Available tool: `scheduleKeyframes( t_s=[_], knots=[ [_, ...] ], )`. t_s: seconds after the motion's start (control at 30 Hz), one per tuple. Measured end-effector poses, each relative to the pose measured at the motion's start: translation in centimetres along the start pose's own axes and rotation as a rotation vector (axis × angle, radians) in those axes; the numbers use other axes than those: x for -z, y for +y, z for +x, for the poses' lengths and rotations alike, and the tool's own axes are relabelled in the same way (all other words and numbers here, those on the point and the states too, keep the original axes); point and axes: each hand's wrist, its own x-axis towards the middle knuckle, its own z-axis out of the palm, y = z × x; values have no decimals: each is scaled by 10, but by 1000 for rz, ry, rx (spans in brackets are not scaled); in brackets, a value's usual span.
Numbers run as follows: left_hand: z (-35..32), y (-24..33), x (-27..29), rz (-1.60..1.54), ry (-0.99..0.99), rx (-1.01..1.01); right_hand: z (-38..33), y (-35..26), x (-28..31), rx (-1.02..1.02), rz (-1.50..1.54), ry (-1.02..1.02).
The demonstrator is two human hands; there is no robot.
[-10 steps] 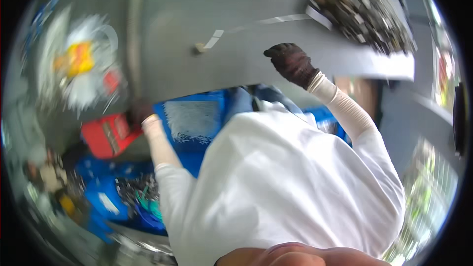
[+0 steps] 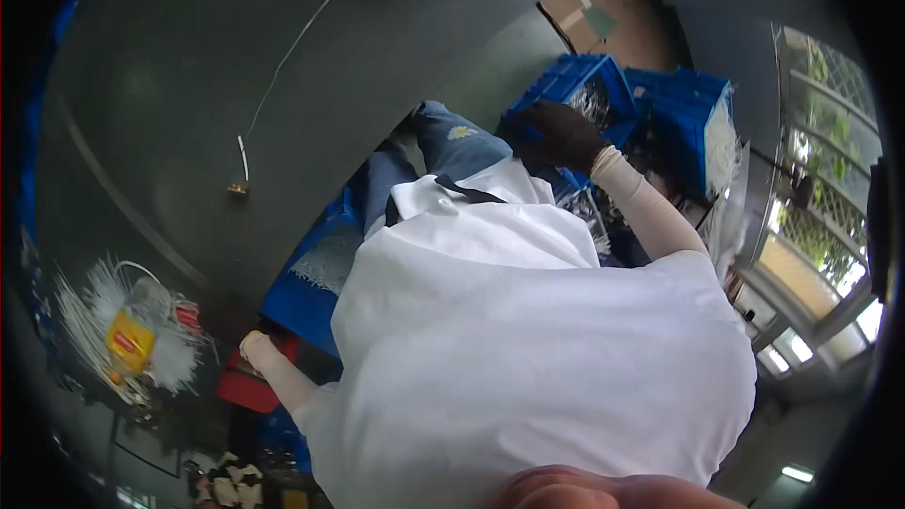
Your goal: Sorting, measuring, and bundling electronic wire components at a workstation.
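My right hand (image 2: 558, 139), in a dark glove, reaches over the near edge of a blue crate (image 2: 554, 85) with thin silvery pieces inside. Its fingers look loosely apart, and I see nothing held in them. At lower left the pale sleeve cuff (image 2: 252, 343) of my left arm ends beside a red bin (image 2: 250, 389). The left hand beyond it blends into the dark background, so its fingers do not show. On the dark worktop (image 2: 179, 104) lies a small brass-coloured part (image 2: 238, 189) with a white strip and a thin wire (image 2: 286, 58).
A second blue crate (image 2: 686, 113) with pale strands stands further right. Near my legs is another blue bin (image 2: 300, 306) holding whitish strands. A bottle with a yellow label (image 2: 130, 341) stands among white ties at left. Cardboard (image 2: 603, 14) leans behind the crates.
My view has swung right, bringing the blue crates into sight. The right hand has left the worktop and is now at the crate. The left arm stays by the red bin.
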Motion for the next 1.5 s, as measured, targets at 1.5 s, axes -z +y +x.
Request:
scheduleKeyframes(
  t_s=[1.5],
  knots=[
    [-152,385,344,-479,-234,-1433,-95,-13,-42,24,104,-216]
  ],
)
